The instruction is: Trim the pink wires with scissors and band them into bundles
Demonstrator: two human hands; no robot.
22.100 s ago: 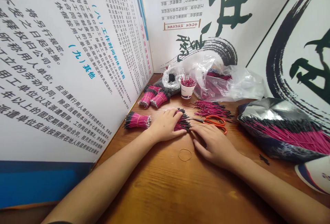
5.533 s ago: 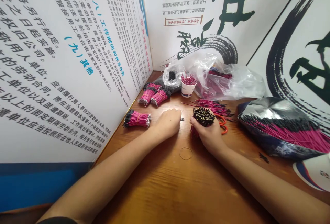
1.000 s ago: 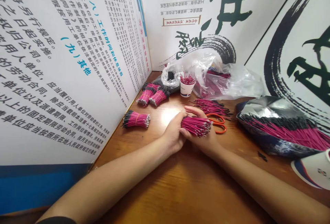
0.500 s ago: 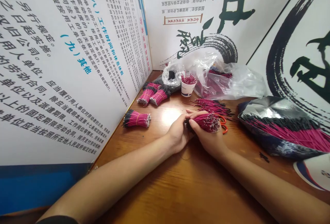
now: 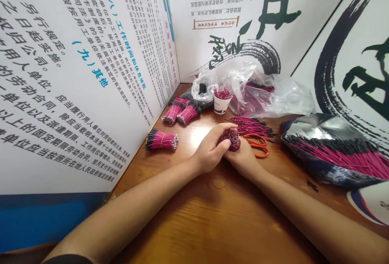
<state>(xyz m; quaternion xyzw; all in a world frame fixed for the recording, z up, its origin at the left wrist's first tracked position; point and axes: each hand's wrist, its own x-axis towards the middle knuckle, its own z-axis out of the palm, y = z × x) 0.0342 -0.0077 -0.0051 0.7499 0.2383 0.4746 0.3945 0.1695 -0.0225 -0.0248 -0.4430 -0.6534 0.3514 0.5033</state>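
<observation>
Desk: bag of loose wires toward the right edge; left hand and right hand meet between the left and right edges around a bundle of wires, its ends facing the person. Left fingers are clamped round it, while the right fingers are mostly hidden, closure cannot be told; even pressure from both palms should, in judgement, keep wires parallel and ends level. Tied bundle by the left edge, scissors just beside the right hand, rubber band toward the front edge.
</observation>
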